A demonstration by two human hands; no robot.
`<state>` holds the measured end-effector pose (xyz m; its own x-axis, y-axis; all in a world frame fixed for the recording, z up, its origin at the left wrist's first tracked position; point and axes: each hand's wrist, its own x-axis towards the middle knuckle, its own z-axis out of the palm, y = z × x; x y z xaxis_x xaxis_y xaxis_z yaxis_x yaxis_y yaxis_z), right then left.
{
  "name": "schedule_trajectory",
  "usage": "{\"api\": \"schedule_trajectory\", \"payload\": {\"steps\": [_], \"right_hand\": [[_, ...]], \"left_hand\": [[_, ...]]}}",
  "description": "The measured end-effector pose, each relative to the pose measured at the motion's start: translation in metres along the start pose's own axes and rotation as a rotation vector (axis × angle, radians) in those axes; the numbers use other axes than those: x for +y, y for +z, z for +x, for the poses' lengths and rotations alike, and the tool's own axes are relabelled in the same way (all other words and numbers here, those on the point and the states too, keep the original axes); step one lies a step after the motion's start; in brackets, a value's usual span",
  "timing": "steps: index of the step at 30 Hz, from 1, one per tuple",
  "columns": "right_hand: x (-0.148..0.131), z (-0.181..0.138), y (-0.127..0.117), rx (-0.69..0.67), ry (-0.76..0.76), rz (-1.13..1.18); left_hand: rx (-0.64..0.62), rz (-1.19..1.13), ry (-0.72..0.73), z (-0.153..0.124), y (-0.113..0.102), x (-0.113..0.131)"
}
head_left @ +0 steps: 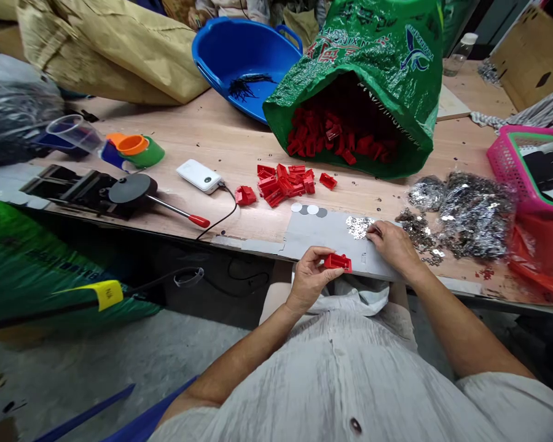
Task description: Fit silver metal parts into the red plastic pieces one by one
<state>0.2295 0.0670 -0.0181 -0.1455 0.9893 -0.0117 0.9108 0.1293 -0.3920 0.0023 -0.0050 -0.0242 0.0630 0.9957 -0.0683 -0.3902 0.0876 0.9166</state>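
Head view: red clips point(283, 181) (green sack point(373, 80) behind)

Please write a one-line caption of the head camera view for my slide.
Left hand holds a red plastic part while right hand touches small shiny metal pieces on a grey sheet.

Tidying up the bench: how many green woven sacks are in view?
2: one green woven sack lies open on the table, spilling red plastic parts; another sits at the left edge.
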Motion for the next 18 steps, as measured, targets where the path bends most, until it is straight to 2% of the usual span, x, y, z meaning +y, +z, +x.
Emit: {"api": "schedule_trajectory", "payload": {"steps": [6, 13, 18], "right_hand": [[0.001, 0.001, -0.002, -0.033, -0.026, -0.026], [-0.006, -0.005, -0.002, 0.016, -0.07, -0.038], [-0.015, -0.003, 0.001, -0.008, -0.018, -0.073]], "left_hand": [[0.011, -0.005, -0.021, -0.001, 0.002, 0.003], [0.042, 0.0, -0.002, 0.0, 0.001, 0.0], [0.044, 0.005, -0.008, 0.0, 0.002, 0.0]]}}
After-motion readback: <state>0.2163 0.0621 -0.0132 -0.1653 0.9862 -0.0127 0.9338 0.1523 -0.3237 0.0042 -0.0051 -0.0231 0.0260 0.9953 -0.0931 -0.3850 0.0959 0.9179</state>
